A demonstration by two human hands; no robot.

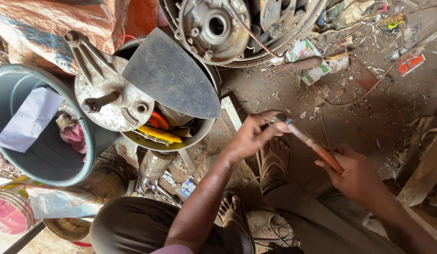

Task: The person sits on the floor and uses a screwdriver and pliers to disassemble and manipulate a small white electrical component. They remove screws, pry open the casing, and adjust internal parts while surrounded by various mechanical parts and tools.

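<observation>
Two cartons (307,60) beyond screwdriver-holding right hand (357,176).

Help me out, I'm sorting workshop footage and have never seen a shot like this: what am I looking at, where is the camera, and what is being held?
The camera sits on a person's head and looks down at their own two bare hands, knees and sandalled feet over a dirt floor strewn with scraps. The right hand grips the orange handle of a screwdriver. The left hand closes around its tip end, together with a small part too hidden to name. To the left stands a metal pot heaped with scrap: a dark iron soleplate and a round grey machine cover. Beside it is a grey-green plastic bucket holding paper and cloth. At the top lies a round metal housing.
</observation>
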